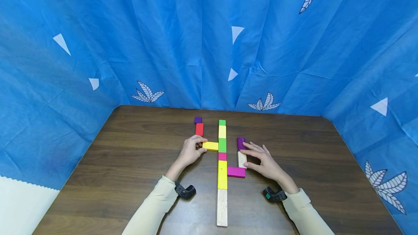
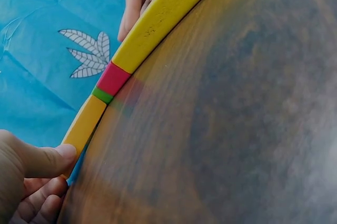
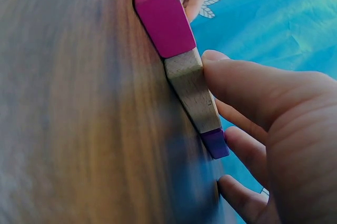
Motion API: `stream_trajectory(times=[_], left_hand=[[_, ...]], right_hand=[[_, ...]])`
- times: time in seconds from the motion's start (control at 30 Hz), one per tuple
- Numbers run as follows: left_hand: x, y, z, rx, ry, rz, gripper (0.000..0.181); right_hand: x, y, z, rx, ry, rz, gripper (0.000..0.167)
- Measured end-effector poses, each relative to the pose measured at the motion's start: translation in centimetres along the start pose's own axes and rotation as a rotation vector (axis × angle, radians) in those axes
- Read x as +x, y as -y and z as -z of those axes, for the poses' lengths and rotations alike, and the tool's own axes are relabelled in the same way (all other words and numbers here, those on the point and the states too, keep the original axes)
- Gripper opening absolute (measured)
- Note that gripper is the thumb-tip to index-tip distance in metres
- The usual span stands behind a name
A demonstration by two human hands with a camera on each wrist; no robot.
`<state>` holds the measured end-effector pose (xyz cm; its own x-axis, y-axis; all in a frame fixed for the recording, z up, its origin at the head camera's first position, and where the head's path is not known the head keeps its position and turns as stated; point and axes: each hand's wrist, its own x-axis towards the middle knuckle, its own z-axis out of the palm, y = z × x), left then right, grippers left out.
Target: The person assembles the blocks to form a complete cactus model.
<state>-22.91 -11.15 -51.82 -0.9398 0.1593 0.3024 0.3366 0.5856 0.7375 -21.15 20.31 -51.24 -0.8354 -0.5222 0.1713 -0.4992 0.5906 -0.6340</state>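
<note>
On the left, my left hand (image 1: pixel 191 151) pinches the outer end of a yellow block (image 1: pixel 210 146) between thumb and fingers. That block's other end meets a green block (image 1: pixel 222 145) in a long central column. A red block (image 1: pixel 199 129) and a small purple block (image 1: pixel 197 120) lie just beyond this hand. My right hand (image 1: pixel 266 163) holds a plain wooden block (image 1: pixel 242 159) with thumb and index finger, its other fingers by a purple block (image 1: pixel 241 143). In the right wrist view, the thumb touches the wooden block (image 3: pixel 192 95) near the magenta block (image 3: pixel 166 24).
The central column also has a light yellow block (image 1: pixel 222 132), a small magenta block (image 1: pixel 222 156), a long yellow block (image 1: pixel 222 175) and a long plain wooden block (image 1: pixel 222 207). All lie on the brown wooden table (image 1: pixel 130 177). A blue curtain (image 1: pixel 183 46) surrounds its back and sides.
</note>
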Motion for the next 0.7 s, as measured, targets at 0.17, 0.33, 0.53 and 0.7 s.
stream_trajectory(times=[0.17, 0.33, 0.53, 0.7], left_hand=[[-0.1, 0.0, 0.0, 0.018, 0.005, -0.001, 0.028], [-0.1, 0.0, -0.1, 0.034, 0.005, -0.022, 0.033], [-0.1, -0.4, 0.6, 0.093, -0.017, -0.006, 0.038], [0.4, -1.0, 2.1, 0.066, -0.090, 0.060, 0.038]], right_hand=[[-0.1, 0.0, 0.0, -0.002, -0.003, -0.006, 0.049], [-0.1, -0.1, -0.2, -0.004, -0.006, -0.009, 0.049], [-0.1, -0.1, -0.2, -0.006, -0.004, -0.016, 0.050], [-0.1, -0.1, -0.2, -0.007, -0.004, -0.019, 0.050]])
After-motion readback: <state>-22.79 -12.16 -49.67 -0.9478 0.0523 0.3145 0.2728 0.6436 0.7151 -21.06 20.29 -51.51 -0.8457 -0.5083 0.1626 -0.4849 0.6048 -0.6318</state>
